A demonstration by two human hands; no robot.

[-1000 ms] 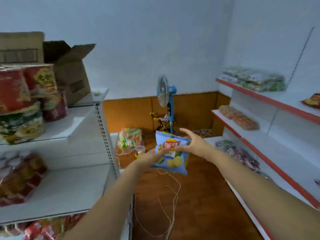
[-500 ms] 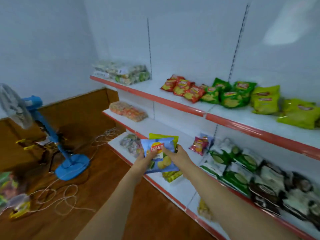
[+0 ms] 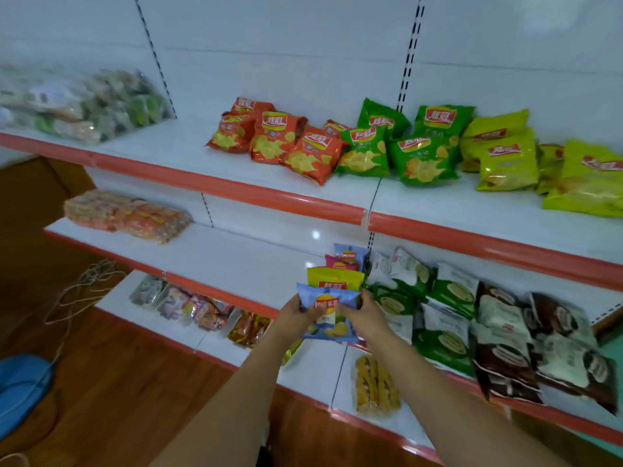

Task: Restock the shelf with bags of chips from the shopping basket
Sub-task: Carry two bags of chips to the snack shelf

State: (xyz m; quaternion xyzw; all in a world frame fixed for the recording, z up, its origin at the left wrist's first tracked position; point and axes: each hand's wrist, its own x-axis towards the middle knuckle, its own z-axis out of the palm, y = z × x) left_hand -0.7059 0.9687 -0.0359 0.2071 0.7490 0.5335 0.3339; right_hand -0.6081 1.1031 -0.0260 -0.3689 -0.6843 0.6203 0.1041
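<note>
A light blue bag of chips (image 3: 328,318) is held upright at the front edge of the middle shelf (image 3: 236,261). My left hand (image 3: 292,315) grips its left side and my right hand (image 3: 365,315) grips its right side. Directly behind it stand a yellow bag (image 3: 333,278), a pink bag (image 3: 340,262) and another blue bag (image 3: 350,252) in a row running back into the shelf. The shopping basket is out of view.
The top shelf (image 3: 269,193) carries red (image 3: 276,139), green (image 3: 397,146) and yellow-green (image 3: 505,153) chip bags. Green and brown packs (image 3: 472,318) lie right of my hands. A wrapped orange pack (image 3: 124,215) sits far left. The bottom shelf (image 3: 313,375) holds snacks. A blue fan base (image 3: 20,385) rests on the wooden floor.
My view has swung from the room's far end to the right-hand shelves. Both hands have carried the blue bag forward to the middle shelf's front edge, in front of the yellow bag.
</note>
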